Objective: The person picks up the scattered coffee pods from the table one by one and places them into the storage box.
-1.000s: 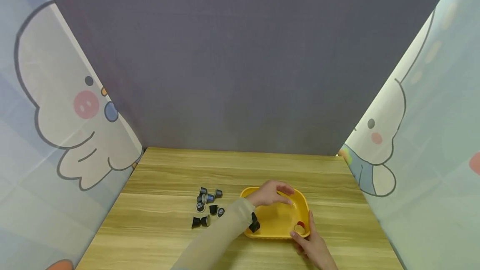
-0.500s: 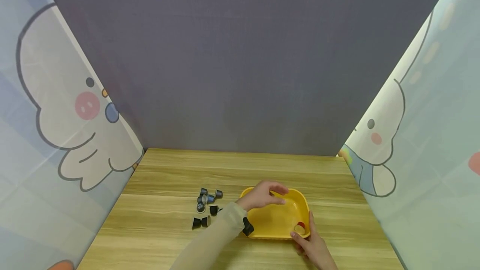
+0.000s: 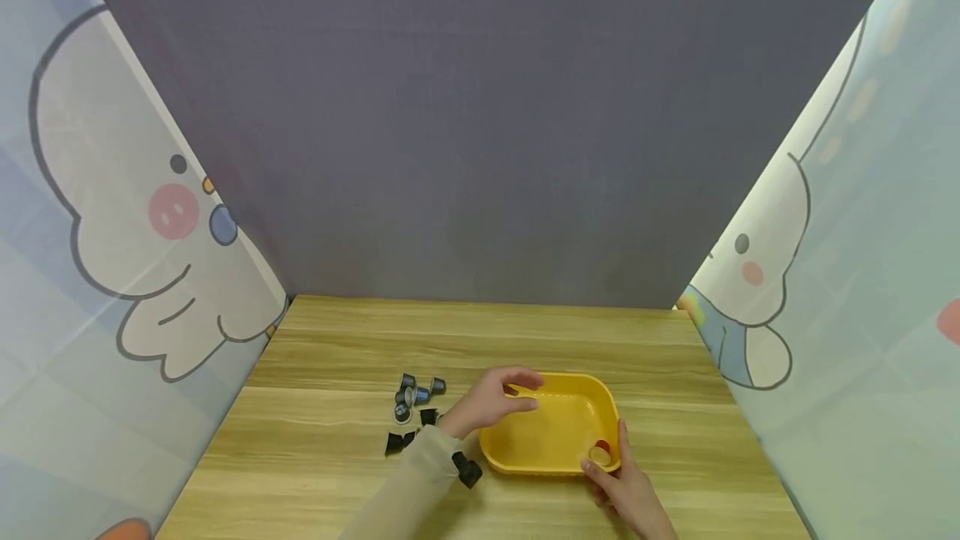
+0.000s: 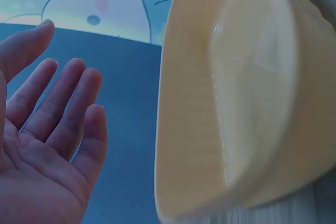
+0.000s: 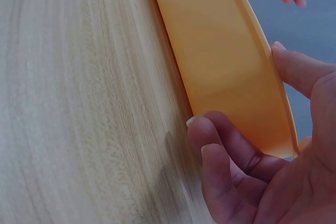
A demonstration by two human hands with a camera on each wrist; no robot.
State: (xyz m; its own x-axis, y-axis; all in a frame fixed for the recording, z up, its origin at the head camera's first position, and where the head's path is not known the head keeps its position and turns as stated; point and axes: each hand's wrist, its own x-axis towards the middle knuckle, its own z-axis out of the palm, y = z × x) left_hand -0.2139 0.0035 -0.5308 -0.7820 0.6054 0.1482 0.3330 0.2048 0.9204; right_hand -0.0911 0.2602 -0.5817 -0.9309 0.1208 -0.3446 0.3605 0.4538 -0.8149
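Observation:
My left hand (image 3: 491, 400) is over the left end of a yellow plastic tray (image 3: 551, 432), fingers loosely bent and thumb apart, holding nothing. The left wrist view shows its palm and spread fingers (image 4: 63, 108) beside the tray wall. My right hand (image 3: 628, 488) grips the tray's near right corner. In the right wrist view its thumb (image 5: 294, 66) touches the rim while the fingers lie against the outer wall. One red coffee capsule (image 3: 601, 450) with a pale lid lies inside the tray at that corner.
On the wooden table (image 3: 322, 415) left of the tray lie several dark and blue coffee capsules (image 3: 422, 396). My left sleeve and a black wrist device (image 3: 467, 470) partly cover the nearer ones. A grey panel (image 3: 480, 148) rises behind; printed cloth walls flank the table.
My left hand has moved left across the tray toward the loose capsules, remaining empty. The right hand and the tray have stayed in place.

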